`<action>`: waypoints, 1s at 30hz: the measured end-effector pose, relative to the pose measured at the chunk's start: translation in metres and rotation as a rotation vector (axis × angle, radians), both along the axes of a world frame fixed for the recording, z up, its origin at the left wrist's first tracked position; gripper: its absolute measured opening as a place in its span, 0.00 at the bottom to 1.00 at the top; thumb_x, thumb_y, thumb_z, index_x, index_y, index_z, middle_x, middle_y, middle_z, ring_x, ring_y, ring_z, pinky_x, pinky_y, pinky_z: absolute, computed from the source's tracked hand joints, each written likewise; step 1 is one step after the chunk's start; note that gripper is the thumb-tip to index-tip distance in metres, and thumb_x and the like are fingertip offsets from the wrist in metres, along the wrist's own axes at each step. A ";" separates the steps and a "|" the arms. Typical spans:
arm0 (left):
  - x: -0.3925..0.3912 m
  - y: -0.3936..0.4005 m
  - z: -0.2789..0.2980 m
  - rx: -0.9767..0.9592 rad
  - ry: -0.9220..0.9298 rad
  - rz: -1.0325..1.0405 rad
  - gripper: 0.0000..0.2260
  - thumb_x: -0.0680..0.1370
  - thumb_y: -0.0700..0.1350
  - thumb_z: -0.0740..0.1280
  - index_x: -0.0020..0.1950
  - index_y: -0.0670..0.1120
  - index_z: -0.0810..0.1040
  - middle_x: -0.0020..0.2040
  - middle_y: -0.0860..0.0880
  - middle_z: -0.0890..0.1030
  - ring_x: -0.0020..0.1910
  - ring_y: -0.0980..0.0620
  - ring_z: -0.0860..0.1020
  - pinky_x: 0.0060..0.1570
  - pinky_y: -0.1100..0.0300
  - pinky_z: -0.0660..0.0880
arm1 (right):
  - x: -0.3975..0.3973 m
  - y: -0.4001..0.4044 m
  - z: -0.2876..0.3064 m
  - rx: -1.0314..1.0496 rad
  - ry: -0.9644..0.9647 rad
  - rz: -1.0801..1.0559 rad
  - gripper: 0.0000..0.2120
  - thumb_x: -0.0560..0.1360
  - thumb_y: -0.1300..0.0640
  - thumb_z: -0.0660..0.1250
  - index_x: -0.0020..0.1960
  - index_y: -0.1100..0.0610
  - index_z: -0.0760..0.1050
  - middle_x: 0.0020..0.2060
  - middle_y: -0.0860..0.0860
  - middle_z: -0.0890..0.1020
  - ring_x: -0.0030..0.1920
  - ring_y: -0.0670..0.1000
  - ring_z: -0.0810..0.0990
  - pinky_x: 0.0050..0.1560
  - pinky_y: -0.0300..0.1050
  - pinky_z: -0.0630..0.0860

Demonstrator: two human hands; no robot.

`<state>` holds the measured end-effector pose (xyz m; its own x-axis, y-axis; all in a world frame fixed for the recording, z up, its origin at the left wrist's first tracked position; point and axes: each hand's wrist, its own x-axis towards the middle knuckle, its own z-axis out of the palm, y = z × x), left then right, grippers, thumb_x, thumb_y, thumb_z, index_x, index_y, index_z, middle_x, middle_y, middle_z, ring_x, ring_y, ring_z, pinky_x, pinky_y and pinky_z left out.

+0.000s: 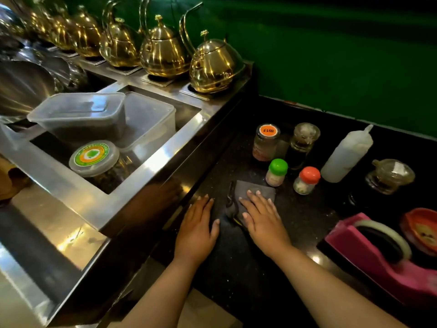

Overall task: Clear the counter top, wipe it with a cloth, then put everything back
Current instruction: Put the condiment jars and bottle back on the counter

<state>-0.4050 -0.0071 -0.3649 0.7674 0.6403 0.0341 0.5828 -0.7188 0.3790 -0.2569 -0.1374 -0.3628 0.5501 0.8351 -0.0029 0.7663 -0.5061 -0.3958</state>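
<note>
1. On the dark counter (pixel 295 223), we rest both hands palm down, side by side and a little apart.
2. Our right hand (pixel 262 221) lies flat on a grey cloth (pixel 255 189), its fingers (pixel 250 196) stretched out and slightly spread, pressing the cloth rather than gripping it.
3. Our left hand (pixel 197 229) lies flat on bare counter just left of the cloth, its fingers (pixel 203 204) extended and close together, holding nothing.
4. Beyond our right fingertips the cloth's far edge shows, and near it stand a green-capped shaker (pixel 276 172) and an orange-capped shaker (pixel 307 180).
5. Farther back we see an orange-lidded jar (pixel 266 143), a dark glass bottle (pixel 303 144) and a white squeeze bottle (pixel 346 155).
6. To our right sit a lidded glass bowl (pixel 389 176) and a pink tape dispenser (pixel 380 252).
</note>
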 end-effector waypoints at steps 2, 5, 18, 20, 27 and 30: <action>0.001 0.003 0.002 -0.048 0.014 -0.014 0.27 0.80 0.57 0.56 0.77 0.52 0.56 0.78 0.52 0.56 0.77 0.52 0.53 0.75 0.56 0.49 | -0.004 -0.003 0.002 0.008 0.056 -0.021 0.27 0.79 0.43 0.43 0.76 0.46 0.60 0.77 0.44 0.56 0.78 0.46 0.46 0.73 0.42 0.36; 0.009 0.008 0.015 -0.168 0.009 0.009 0.25 0.79 0.52 0.61 0.76 0.52 0.61 0.77 0.51 0.59 0.75 0.51 0.57 0.74 0.53 0.56 | -0.002 -0.006 0.015 0.126 0.245 -0.086 0.20 0.81 0.52 0.58 0.72 0.48 0.67 0.74 0.46 0.64 0.77 0.48 0.54 0.74 0.43 0.44; 0.137 -0.009 0.064 -0.329 -0.212 -0.172 0.26 0.77 0.47 0.68 0.73 0.51 0.63 0.70 0.52 0.66 0.68 0.53 0.68 0.59 0.63 0.66 | 0.066 -0.042 0.050 0.475 0.098 -0.754 0.28 0.72 0.63 0.71 0.70 0.50 0.68 0.60 0.54 0.66 0.63 0.53 0.68 0.61 0.38 0.64; 0.154 -0.012 0.059 -0.371 -0.222 -0.189 0.33 0.74 0.47 0.71 0.75 0.51 0.60 0.72 0.51 0.64 0.69 0.53 0.68 0.59 0.64 0.65 | 0.078 -0.042 0.046 0.473 0.151 -0.727 0.32 0.72 0.62 0.71 0.72 0.46 0.64 0.62 0.52 0.64 0.65 0.51 0.67 0.64 0.41 0.64; 0.185 -0.019 0.039 -0.422 -0.237 -0.177 0.31 0.70 0.47 0.75 0.70 0.51 0.67 0.66 0.51 0.74 0.65 0.52 0.72 0.60 0.61 0.69 | 0.098 -0.034 0.026 0.533 0.280 -0.630 0.31 0.72 0.64 0.70 0.70 0.46 0.65 0.66 0.50 0.70 0.66 0.53 0.71 0.62 0.42 0.67; 0.187 -0.019 0.035 -0.422 -0.277 -0.173 0.23 0.71 0.48 0.75 0.64 0.51 0.72 0.58 0.52 0.78 0.57 0.54 0.76 0.54 0.63 0.71 | 0.099 -0.036 0.025 0.546 0.289 -0.627 0.29 0.73 0.63 0.70 0.69 0.45 0.66 0.65 0.50 0.72 0.64 0.52 0.72 0.61 0.43 0.68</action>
